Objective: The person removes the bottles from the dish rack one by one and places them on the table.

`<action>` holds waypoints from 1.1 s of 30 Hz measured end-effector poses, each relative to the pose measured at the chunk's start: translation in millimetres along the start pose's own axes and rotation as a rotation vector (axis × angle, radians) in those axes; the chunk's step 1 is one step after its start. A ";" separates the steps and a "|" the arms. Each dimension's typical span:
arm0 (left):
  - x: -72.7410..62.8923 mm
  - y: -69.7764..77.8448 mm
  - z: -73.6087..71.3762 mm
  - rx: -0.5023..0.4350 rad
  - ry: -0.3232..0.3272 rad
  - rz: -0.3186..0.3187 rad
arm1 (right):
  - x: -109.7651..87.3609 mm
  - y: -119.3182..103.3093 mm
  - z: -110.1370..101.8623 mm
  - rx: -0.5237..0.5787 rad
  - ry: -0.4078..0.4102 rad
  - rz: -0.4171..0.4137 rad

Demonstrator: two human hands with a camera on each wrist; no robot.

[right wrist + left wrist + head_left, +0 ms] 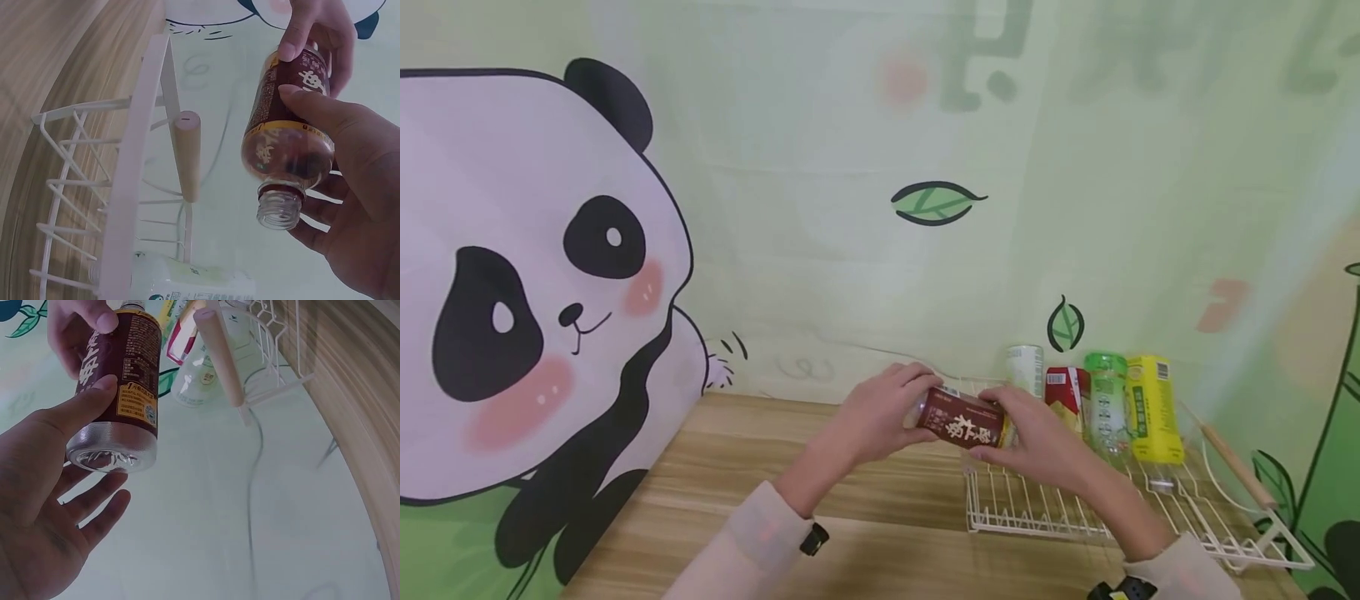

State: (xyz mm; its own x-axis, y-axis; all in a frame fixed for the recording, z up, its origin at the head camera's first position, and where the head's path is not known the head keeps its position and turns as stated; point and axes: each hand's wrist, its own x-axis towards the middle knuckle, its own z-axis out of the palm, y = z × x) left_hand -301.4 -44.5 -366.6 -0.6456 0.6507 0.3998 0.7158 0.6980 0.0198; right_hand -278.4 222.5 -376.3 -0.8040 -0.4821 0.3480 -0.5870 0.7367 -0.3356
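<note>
A clear plastic bottle (961,418) with a dark red label lies sideways in the air between both hands. Its base end is held by the left hand (883,412), thumb on the label and fingers behind. Around the neck end, the right hand (1037,433) grips it, thumb on the label. In the right wrist view the bottle (287,125) shows a bare threaded mouth with no cap, and it looks empty. The left wrist view shows the see-through base of the bottle (119,394) near the left palm.
A white wire rack (1037,525) with a wooden handle (1236,467) stands on the wooden table (737,475). On it are a white can (1026,368), a red carton (1066,396), a green-capped bottle (1107,400) and a yellow carton (1153,408). A panda-printed cloth (820,208) hangs behind.
</note>
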 end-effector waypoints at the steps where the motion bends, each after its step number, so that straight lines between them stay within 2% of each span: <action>1: -0.7 -1.2 0.9 0.004 0.001 -0.011 | -0.2 1.1 -0.2 -0.013 -0.002 -0.003; 3: -1.5 -2.8 2.7 0.007 -0.010 -0.027 | 0.3 1.9 -0.8 -0.035 -0.009 -0.010; 7: -1.7 -1.0 6.9 0.010 -0.072 -0.045 | 2.4 1.1 0.2 -0.062 -0.029 -0.015; 11: -0.9 4.8 11.7 0.022 -0.108 -0.043 | 4.0 -0.4 3.6 -0.046 -0.053 -0.009; 20: -2.7 12.5 22.7 0.064 -0.087 -0.027 | 8.8 -6.5 10.5 -0.026 -0.093 0.019; 24: -3.2 12.5 24.8 0.068 -0.089 -0.042 | 8.6 -7.4 14.0 -0.013 -0.073 0.020; 33: -9.4 8.0 26.4 0.051 -0.090 -0.083 | 7.7 -7.3 17.1 0.002 -0.020 -0.033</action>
State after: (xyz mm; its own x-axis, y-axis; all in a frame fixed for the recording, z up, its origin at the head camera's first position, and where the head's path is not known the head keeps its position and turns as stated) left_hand -296.6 -37.1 -394.3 -0.7247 0.6131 0.3146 0.6463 0.7630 0.0019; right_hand -282.0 205.3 -386.2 -0.7858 -0.5159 0.3411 -0.6136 0.7193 -0.3259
